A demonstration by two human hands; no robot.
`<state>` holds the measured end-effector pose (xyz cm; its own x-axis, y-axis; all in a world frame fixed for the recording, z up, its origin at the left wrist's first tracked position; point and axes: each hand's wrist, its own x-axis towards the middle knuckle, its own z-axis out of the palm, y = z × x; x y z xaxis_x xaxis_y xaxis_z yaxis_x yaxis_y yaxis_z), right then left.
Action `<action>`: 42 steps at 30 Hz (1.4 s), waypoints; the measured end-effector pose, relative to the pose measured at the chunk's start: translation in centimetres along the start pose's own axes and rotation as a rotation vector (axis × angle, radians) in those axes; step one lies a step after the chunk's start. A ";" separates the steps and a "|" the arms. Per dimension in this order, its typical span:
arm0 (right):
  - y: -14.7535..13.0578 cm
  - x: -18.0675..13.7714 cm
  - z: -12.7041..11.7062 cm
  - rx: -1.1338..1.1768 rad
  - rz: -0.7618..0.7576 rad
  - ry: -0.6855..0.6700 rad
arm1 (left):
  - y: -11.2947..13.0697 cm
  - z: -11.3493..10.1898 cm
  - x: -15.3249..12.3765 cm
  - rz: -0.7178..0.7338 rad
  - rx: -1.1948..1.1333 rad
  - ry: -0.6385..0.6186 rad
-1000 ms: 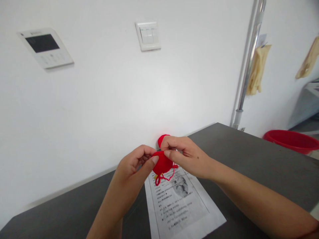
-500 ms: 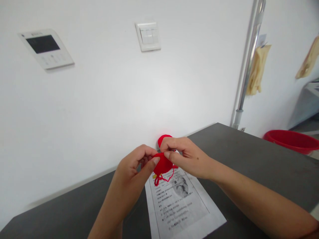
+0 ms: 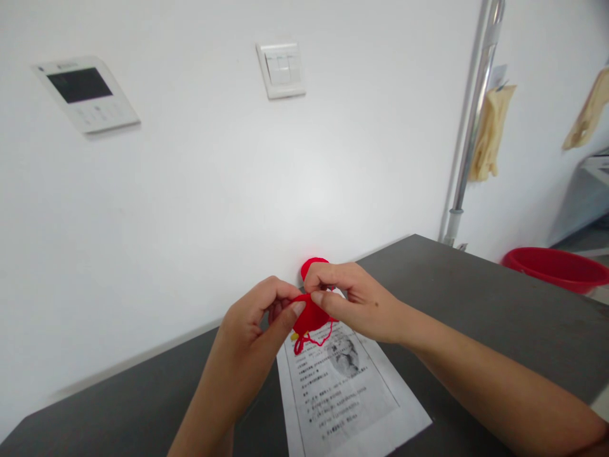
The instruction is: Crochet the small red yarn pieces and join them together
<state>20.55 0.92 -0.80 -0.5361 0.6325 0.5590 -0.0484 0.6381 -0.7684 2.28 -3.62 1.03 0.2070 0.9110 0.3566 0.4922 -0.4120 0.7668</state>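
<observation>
My left hand [image 3: 259, 314] and my right hand [image 3: 349, 298] meet above the table, both pinching a small red crocheted piece [image 3: 308, 315]. A loose loop of red yarn [image 3: 314, 341] hangs from its underside. Behind my right fingers a second red yarn lump [image 3: 311, 264] shows against the wall. A printed sheet of paper [image 3: 345, 387] with text and a picture lies flat on the dark grey table [image 3: 476, 304] under my hands.
The white wall ahead carries a control panel [image 3: 85, 92] and a light switch [image 3: 280, 68]. A metal pole [image 3: 471, 127] stands at the table's far right corner, with yellowish gloves [image 3: 490, 133] hanging nearby. A red basin [image 3: 556, 268] sits at the right.
My right fingers have shifted slightly left and down over the red piece, so less of it shows. The hanging yarn loop sits a little higher.
</observation>
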 end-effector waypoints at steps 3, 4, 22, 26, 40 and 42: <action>0.0 0.0 0.0 0.000 0.000 0.003 | -0.1 0.1 0.0 0.006 0.007 -0.003; 0.0 0.0 0.0 -0.002 0.001 0.002 | 0.0 0.1 0.0 0.008 0.009 -0.003; 0.0 0.0 0.1 -0.012 0.002 0.007 | 0.3 0.3 -0.1 0.029 0.072 0.012; 0.1 0.0 0.0 -0.010 0.006 0.002 | 0.2 0.2 0.0 0.023 0.078 0.013; 0.2 0.1 -0.1 -0.032 -0.042 -0.002 | 0.1 0.3 -0.1 -0.017 0.071 0.004; 0.2 0.1 -0.1 -0.028 -0.074 0.022 | -0.1 0.4 -0.1 -0.037 0.022 0.024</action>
<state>20.57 1.19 -0.86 -0.5136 0.5924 0.6207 -0.0637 0.6950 -0.7161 2.61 -3.67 0.72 0.1675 0.9250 0.3411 0.5174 -0.3769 0.7683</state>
